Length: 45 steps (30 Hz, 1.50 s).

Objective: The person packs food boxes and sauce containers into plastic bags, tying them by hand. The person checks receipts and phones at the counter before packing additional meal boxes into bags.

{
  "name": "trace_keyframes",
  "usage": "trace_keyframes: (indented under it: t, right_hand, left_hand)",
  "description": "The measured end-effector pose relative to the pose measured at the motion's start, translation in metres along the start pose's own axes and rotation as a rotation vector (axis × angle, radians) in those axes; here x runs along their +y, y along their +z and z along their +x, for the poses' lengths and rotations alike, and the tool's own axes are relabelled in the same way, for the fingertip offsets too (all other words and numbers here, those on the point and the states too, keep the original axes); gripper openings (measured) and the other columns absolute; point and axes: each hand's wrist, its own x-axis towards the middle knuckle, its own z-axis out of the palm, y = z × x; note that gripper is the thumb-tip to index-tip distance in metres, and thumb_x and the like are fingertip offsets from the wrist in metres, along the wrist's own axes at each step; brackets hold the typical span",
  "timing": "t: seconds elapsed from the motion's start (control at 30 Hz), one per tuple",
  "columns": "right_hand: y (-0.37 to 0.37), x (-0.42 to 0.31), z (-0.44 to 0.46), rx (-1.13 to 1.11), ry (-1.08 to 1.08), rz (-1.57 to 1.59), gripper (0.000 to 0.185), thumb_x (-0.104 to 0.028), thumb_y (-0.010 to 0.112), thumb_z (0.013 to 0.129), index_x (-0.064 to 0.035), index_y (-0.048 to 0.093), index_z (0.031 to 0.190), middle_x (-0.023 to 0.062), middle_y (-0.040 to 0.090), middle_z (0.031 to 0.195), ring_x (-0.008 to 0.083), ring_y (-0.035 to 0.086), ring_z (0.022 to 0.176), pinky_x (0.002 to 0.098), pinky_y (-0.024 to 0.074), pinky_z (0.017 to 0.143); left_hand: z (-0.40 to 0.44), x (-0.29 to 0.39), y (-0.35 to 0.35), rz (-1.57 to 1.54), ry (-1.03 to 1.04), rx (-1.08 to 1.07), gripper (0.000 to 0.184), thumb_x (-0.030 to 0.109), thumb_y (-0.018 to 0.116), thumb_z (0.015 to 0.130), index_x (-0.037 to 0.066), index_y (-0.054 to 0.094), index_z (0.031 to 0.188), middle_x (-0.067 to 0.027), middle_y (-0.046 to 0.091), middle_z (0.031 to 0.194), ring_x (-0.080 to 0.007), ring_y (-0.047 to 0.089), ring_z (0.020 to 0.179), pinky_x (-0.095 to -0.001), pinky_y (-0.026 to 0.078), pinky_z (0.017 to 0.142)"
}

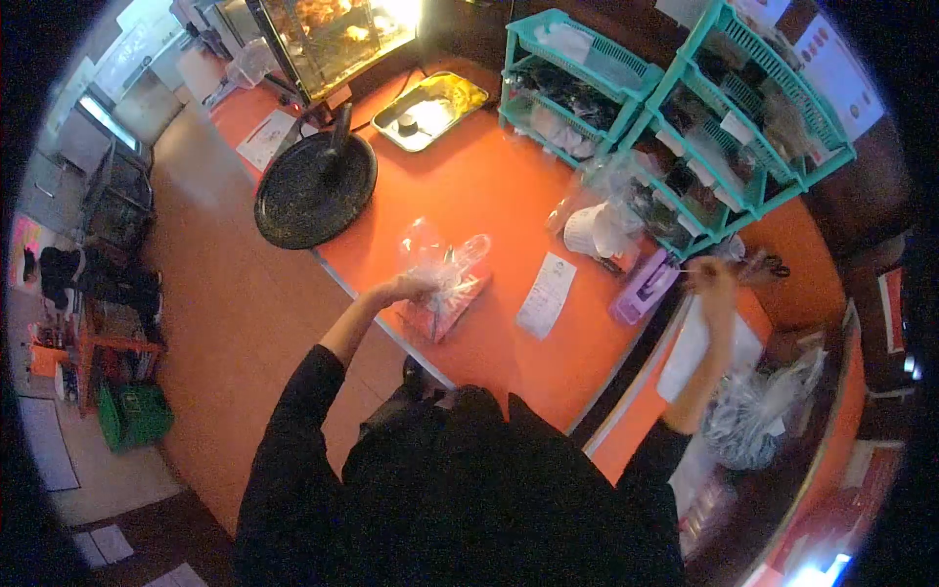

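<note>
My left hand (409, 287) is closed round the gathered neck of a clear plastic bag (442, 311), which rests on the orange counter (489, 196) near its front edge and has something reddish in it. My right hand (712, 278) is raised at the right, blurred, beside the lower end of the green racks; its fingers and anything in them are too smeared to make out. Between the hands lie a white paper slip (546, 295) with writing and a purple box (645, 287). A white cup-like item (590, 231) lies among clear plastic behind the box.
A round black tray (315, 191) overhangs the counter's left edge. Behind stand a metal tray (430, 112) and a lit glass food case (337, 44). Green tiered racks (724, 117) rise at the back right. Clear plastic bags (758, 416) lie at the lower right.
</note>
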Motion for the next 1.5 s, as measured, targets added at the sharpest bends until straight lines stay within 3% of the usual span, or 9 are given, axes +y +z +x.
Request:
trace_keyframes:
  t: [0.13, 0.2, 0.3, 0.5, 0.7, 1.07, 1.2, 1.27, 1.5]
  right_hand:
    - [0.184, -0.126, -0.081, -0.562, 0.041, 0.325, 0.016, -0.001, 0.054, 0.073, -0.0018, 0.058, 0.089, 0.0028, 0.058, 0.079, 0.0124, 0.054, 0.068, 0.0274, 0.0467, 0.061]
    - [0.273, -0.138, -0.107, -0.583, -0.039, 0.644, 0.014, -0.009, 0.059, 0.081, -0.0004, 0.061, 0.091, 0.0073, 0.062, 0.082, 0.0194, 0.06, 0.076, 0.0302, 0.0489, 0.071]
    - [0.332, -0.154, -0.128, -0.208, -0.231, 0.278, 0.012, -0.008, 0.058, 0.081, -0.0004, 0.058, 0.09, 0.0107, 0.06, 0.08, 0.0285, 0.06, 0.072, 0.0334, 0.0485, 0.07]
    - [0.346, -0.138, -0.146, -0.105, -0.564, -0.315, 0.027, -0.007, 0.052, 0.071, 0.0029, 0.049, 0.095, 0.0147, 0.049, 0.088, 0.0282, 0.049, 0.091, 0.0371, 0.0497, 0.068]
    - [0.351, -0.137, -0.145, -0.159, -0.477, -0.307, 0.015, -0.009, 0.053, 0.08, -0.0006, 0.047, 0.091, 0.0188, 0.049, 0.09, 0.0351, 0.054, 0.081, 0.0408, 0.0479, 0.065]
    - [0.362, -0.153, -0.155, -0.122, -0.14, -0.12, 0.019, -0.015, 0.052, 0.082, -0.0014, 0.046, 0.093, 0.0162, 0.049, 0.086, 0.0379, 0.056, 0.081, 0.046, 0.0463, 0.081]
    - [0.37, -0.137, -0.149, 0.043, -0.507, -0.3, 0.015, -0.013, 0.052, 0.081, -0.0011, 0.05, 0.09, 0.0183, 0.048, 0.087, 0.0388, 0.053, 0.084, 0.0476, 0.0423, 0.083]
    - [0.367, -0.148, -0.147, 0.135, -0.212, 0.159, 0.012, -0.01, 0.052, 0.08, 0.0005, 0.053, 0.085, 0.0194, 0.049, 0.085, 0.0368, 0.051, 0.085, 0.0452, 0.0431, 0.078]
    - [0.365, -0.155, -0.131, 0.066, -0.009, 0.22, 0.013, -0.011, 0.058, 0.076, -0.0004, 0.056, 0.083, 0.015, 0.056, 0.078, 0.029, 0.057, 0.076, 0.0358, 0.0461, 0.07]
  left_hand:
    - [0.029, -0.047, -0.014, -0.115, -0.05, -0.057, 0.036, 0.038, 0.057, 0.085, 0.01, 0.06, 0.106, 0.0013, 0.057, 0.082, -0.0095, 0.05, 0.064, -0.0243, 0.04, 0.049]
    - [0.032, -0.037, -0.014, -0.021, -0.115, -0.075, 0.03, 0.033, 0.061, 0.083, 0.008, 0.061, 0.099, 0.002, 0.056, 0.081, -0.0106, 0.051, 0.065, -0.026, 0.043, 0.051]
    - [0.03, -0.013, -0.012, 0.137, -0.031, -0.106, 0.029, 0.029, 0.063, 0.081, 0.006, 0.06, 0.098, -0.001, 0.057, 0.082, -0.0143, 0.052, 0.069, -0.0279, 0.047, 0.06]
    - [0.025, 0.007, 0.009, 0.428, 0.25, 0.133, 0.034, 0.024, 0.067, 0.073, 0.003, 0.059, 0.099, -0.0079, 0.062, 0.084, -0.0208, 0.058, 0.076, -0.0351, 0.049, 0.07]
    - [-0.019, 0.087, 0.039, 0.714, -0.359, 0.385, 0.045, 0.031, 0.069, 0.063, 0.001, 0.062, 0.095, -0.0221, 0.063, 0.09, -0.0317, 0.063, 0.084, -0.0409, 0.05, 0.073]
    - [-0.047, 0.069, 0.062, 0.53, 0.193, 0.772, 0.031, 0.024, 0.071, 0.063, -0.003, 0.065, 0.076, -0.0226, 0.061, 0.066, -0.0382, 0.062, 0.066, -0.0423, 0.049, 0.059]
    - [-0.052, 0.061, 0.068, 0.49, 0.194, 0.766, 0.03, 0.023, 0.071, 0.064, -0.002, 0.065, 0.077, -0.0204, 0.063, 0.068, -0.0313, 0.065, 0.065, -0.0391, 0.049, 0.057]
    - [-0.055, 0.059, 0.074, 0.262, 0.328, 0.875, 0.029, 0.025, 0.072, 0.062, 0.002, 0.068, 0.079, -0.0171, 0.066, 0.076, -0.0277, 0.066, 0.067, -0.0359, 0.05, 0.058]
    - [-0.048, 0.041, 0.068, 0.261, 0.139, 0.827, 0.033, 0.023, 0.07, 0.067, 0.003, 0.065, 0.093, -0.0118, 0.068, 0.079, -0.02, 0.065, 0.072, -0.0321, 0.05, 0.064]
